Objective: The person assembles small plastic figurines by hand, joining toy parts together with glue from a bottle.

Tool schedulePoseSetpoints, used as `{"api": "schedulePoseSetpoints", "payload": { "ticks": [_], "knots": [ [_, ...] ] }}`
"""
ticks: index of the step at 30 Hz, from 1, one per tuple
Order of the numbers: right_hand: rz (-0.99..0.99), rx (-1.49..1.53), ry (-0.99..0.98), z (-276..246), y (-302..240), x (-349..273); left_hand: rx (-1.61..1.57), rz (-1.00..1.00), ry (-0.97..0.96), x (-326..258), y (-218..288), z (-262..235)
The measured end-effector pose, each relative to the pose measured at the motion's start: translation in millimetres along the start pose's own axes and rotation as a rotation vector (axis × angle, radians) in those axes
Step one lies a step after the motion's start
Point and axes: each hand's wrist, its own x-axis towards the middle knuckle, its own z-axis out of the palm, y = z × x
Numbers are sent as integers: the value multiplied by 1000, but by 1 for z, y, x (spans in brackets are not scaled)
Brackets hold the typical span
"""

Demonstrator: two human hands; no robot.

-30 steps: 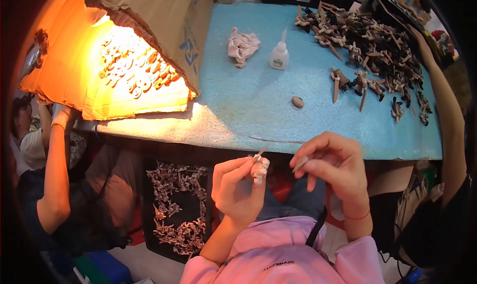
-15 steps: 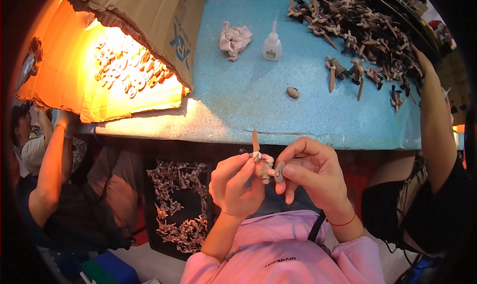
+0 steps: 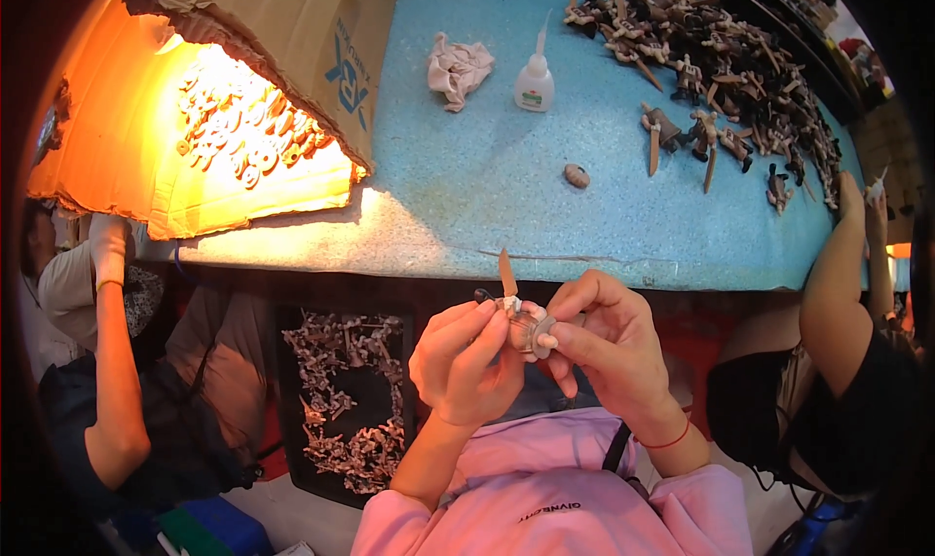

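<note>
- Left hand point(image 3: 466, 361) pinches a small grey plastic figurine point(image 3: 518, 320) between thumb and fingertips, closed on it; the figurine's tan pointed blade point(image 3: 506, 274) sticks up just above the knuckles
- Right hand point(image 3: 604, 337) meets it from the other side, fingers curled and gripping the same figurine; both hands touch at the piece, held over the lap in front of the near edge of the blue foam-topped table point(image 3: 467, 196)
- Beyond the hands on the table lies a small brown oval part point(image 3: 577, 175); farther off stand a white glue bottle with a long nozzle point(image 3: 535, 81) and a crumpled pale cloth point(image 3: 458, 67)
- Far beyond the right hand, a crowd of finished grey and tan figurines point(image 3: 721, 59)
- Below and left of the left hand, a black tray of loose grey parts point(image 3: 346, 400)
- Far left, a lit cardboard box point(image 3: 292, 30) with pieces inside
</note>
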Motion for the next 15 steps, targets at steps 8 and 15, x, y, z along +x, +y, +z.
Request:
{"api": "schedulePoseSetpoints", "payload": {
  "ticks": [8,15],
  "knots": [
    [-64,-77,9,1,0,2,-22,-20,-41,3,-2,0],
    [-195,-135,34,3,9,1,-388,-395,-56,9,6,0]
  ]
}}
